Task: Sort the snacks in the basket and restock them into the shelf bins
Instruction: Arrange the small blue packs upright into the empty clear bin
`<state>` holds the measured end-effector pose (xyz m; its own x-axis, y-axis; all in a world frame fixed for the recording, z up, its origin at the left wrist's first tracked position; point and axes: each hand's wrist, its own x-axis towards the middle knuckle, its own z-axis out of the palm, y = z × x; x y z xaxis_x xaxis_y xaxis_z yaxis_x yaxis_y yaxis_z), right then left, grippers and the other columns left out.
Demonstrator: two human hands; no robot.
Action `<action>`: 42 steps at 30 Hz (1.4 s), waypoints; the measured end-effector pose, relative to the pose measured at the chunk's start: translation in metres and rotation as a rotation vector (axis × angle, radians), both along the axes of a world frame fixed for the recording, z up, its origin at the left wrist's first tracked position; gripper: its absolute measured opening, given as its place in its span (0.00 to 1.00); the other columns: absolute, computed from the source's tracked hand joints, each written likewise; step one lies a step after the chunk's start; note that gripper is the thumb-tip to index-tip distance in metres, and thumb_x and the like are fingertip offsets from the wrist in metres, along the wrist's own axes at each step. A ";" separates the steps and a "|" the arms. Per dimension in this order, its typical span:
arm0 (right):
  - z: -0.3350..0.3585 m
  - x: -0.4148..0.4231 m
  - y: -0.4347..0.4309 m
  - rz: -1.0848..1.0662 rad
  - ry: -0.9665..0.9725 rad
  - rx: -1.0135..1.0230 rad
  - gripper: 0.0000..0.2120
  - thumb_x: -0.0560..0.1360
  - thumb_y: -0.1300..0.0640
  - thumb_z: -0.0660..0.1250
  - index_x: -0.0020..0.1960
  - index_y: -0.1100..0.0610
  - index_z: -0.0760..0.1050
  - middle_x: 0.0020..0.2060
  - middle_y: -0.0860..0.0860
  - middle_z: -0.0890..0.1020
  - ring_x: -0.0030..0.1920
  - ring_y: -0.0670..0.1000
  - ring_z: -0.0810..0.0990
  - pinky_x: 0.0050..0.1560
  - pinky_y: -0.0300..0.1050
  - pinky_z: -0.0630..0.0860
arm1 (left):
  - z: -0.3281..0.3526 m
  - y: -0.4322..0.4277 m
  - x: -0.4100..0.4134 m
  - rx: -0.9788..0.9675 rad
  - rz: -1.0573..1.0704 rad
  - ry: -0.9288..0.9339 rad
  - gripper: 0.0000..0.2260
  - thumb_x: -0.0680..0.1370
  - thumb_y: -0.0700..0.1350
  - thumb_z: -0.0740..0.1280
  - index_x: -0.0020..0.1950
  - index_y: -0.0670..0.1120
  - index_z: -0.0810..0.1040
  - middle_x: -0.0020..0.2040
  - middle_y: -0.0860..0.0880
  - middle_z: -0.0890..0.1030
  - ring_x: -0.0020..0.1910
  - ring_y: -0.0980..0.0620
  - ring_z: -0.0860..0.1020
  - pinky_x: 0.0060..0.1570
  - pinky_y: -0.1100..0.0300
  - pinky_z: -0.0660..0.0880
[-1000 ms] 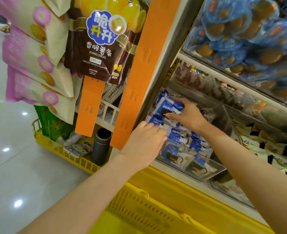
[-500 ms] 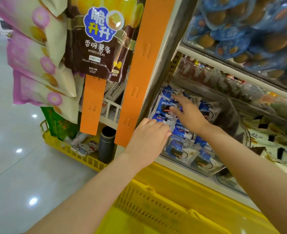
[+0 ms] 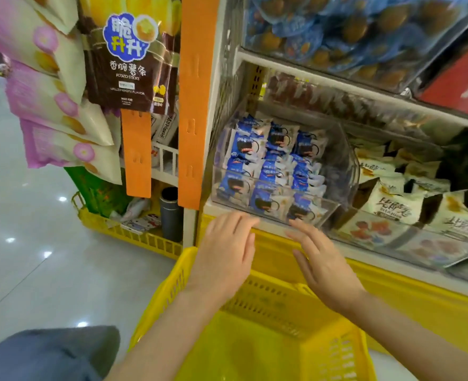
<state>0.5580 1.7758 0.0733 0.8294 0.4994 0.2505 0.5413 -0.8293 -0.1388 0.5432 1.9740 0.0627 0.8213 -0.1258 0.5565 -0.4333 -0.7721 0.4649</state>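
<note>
Setting: shop aisle, glossy floor [image 3: 35, 270], shelf [image 3: 309, 67] of clear bins.
Basket [image 3: 172, 284]: yellow, at the shelf's foot.
Bin [image 3: 340, 152]: leftmost, packed with rows of blue-and-white snack packets [image 3: 279, 138].
Hands: left hand [image 3: 224, 251] and right hand [image 3: 320, 259] released, fingers relaxed, holding nothing, just before the bin's front edge.

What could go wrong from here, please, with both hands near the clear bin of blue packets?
1. The blue packets sit heaped near the low front wall of the clear bin; a knock from the left hand or right hand could spill some into the yellow basket below.
2. The bin sits at the shelf edge, so a pull on its lip might slide it forward.
</note>
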 end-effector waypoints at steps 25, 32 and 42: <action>-0.315 -0.115 -0.071 -0.188 1.238 -0.488 0.51 0.66 0.42 0.74 0.76 0.57 0.47 0.73 0.54 0.57 0.72 0.54 0.58 0.70 0.47 0.59 | -0.177 0.090 -0.052 -0.094 0.537 0.716 0.14 0.81 0.51 0.53 0.58 0.44 0.70 0.46 0.40 0.79 0.45 0.38 0.77 0.40 0.51 0.69; -0.313 -0.116 -0.069 -0.260 1.314 -0.404 0.47 0.70 0.45 0.72 0.76 0.56 0.47 0.72 0.54 0.65 0.68 0.54 0.68 0.61 0.43 0.69 | -0.172 0.087 -0.051 -0.127 0.560 0.719 0.14 0.81 0.47 0.55 0.63 0.43 0.70 0.53 0.40 0.79 0.51 0.39 0.76 0.48 0.49 0.71; -0.225 -0.080 -0.012 -0.271 1.156 0.268 0.28 0.66 0.47 0.76 0.54 0.55 0.62 0.43 0.50 0.76 0.39 0.47 0.76 0.31 0.35 0.68 | -0.168 0.014 -0.072 -0.338 -0.021 0.980 0.28 0.74 0.46 0.70 0.71 0.44 0.62 0.66 0.49 0.65 0.67 0.54 0.64 0.65 0.64 0.61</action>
